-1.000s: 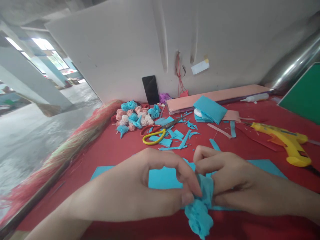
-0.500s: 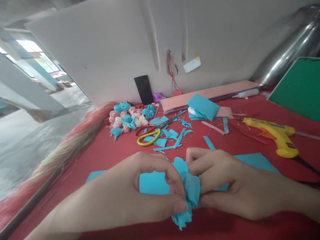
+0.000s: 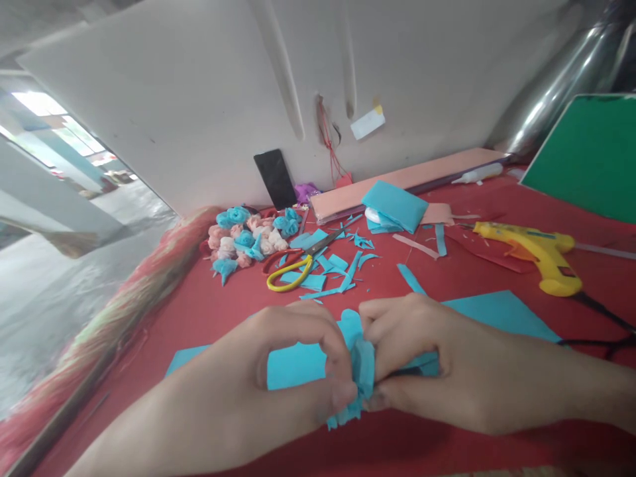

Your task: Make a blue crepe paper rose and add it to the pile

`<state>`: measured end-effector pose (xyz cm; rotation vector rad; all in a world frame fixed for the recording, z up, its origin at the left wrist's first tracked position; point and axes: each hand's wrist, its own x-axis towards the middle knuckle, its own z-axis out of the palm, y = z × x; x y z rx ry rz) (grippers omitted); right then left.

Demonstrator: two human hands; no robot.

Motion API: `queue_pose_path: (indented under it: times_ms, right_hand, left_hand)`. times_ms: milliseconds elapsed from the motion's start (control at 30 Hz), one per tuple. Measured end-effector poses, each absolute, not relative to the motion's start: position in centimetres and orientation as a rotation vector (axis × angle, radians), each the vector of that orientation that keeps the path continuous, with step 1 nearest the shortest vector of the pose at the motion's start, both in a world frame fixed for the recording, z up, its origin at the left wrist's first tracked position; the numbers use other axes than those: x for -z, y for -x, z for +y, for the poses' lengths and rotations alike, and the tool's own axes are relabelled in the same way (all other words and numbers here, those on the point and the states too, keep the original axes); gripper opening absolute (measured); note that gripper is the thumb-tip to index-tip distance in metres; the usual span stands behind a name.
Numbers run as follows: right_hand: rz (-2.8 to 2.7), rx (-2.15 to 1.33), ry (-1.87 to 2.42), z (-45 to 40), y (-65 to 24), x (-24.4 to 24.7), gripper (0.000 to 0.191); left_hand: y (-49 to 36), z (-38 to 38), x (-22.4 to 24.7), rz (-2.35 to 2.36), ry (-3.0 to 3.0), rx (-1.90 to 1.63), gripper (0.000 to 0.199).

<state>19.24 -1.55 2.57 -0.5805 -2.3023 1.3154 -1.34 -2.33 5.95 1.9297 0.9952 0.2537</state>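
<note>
A crumpled, ruffled blue paper piece (image 3: 364, 368) hangs between both hands near the front of the red table. My left hand (image 3: 293, 377) pinches its left side between thumb and fingers. From the right, my right hand (image 3: 437, 364) grips the other side with curled fingers, and something thin and dark shows between its thumb and index finger. Behind and beneath the hands lies a blue paper sheet (image 3: 501, 315), partly hidden by them.
Scissors (image 3: 298, 270) lie among blue scraps (image 3: 350, 271). Paper flowers (image 3: 246, 237) cluster at left. Folded blue paper (image 3: 397, 205), a pink strip (image 3: 412, 182) and a phone (image 3: 275, 179) are behind. A yellow glue gun (image 3: 539, 252) lies right, near a green board (image 3: 586, 159).
Both hands have shifted slightly left with the blue paper piece, which is turned more edge-on. The whole view has shifted a little. The thin dark thing now shows at my right hand.
</note>
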Motion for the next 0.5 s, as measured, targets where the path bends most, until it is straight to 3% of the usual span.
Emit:
queue_pose_path:
  times_ms: [100,233,500]
  right_hand:
    - [-2.257,-1.317,0.682,-1.6,-19.2,-2.2,0.017]
    - [-2.149,-1.321,0.821,-1.9,-19.2,-1.7,0.016]
    - [-2.057,-1.321,0.969,-2.9,-18.9,-1.1,0.017]
  left_hand:
    - [1.0,-2.6,-6.3,1.041,-1.982,-0.265,0.003]
    - [0.4,-2.9,-5.8,1.082,-2.040,-0.294,0.017]
    - [0.0,-3.0,-4.7,1.192,-2.104,-0.356,0.022]
